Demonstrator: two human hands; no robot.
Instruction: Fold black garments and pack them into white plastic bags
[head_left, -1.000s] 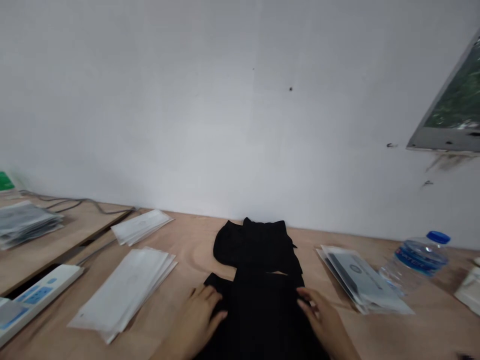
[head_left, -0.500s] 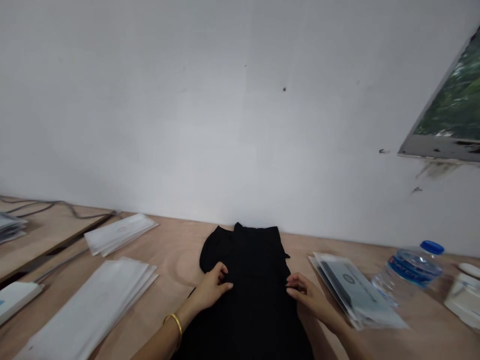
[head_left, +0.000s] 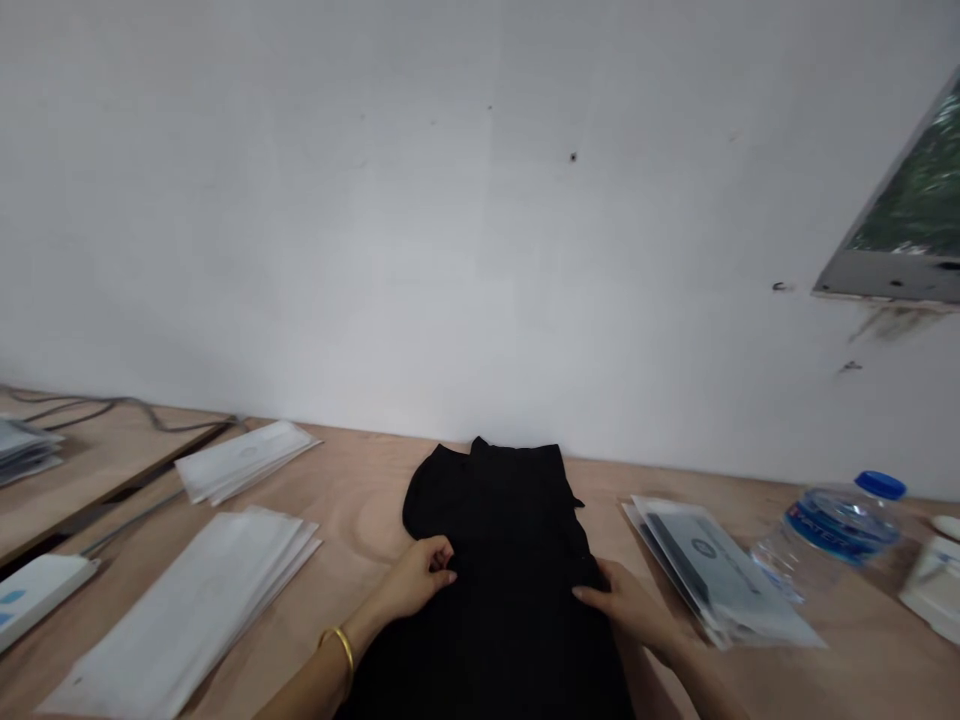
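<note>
A black cloth garment [head_left: 510, 600] lies lengthwise on the table in front of me. Its far end, near the wall, has an uneven edge with a small peak. My left hand [head_left: 420, 580], with a gold bangle on the wrist, is closed at the garment's left edge, thumb and curled fingers pinching the fabric. At the right edge my right hand [head_left: 626, 605] grips the cloth, its thumb on top and the other fingers partly hidden by the fabric. The garment's near end runs out of the bottom of the view.
White packets lie in a long stack [head_left: 187, 610] and a smaller stack [head_left: 247, 460] on the left. Beside them is a white power strip [head_left: 41, 595] with a cable. Clear packets [head_left: 712, 570], a blue-capped water bottle [head_left: 832, 530] and a white container [head_left: 937, 580] are on the right. A wall stands behind.
My right hand has taken the garment's right edge, its thumb now over the cloth. My left hand has shifted slightly toward me along the left edge. The camera view has moved a little.
</note>
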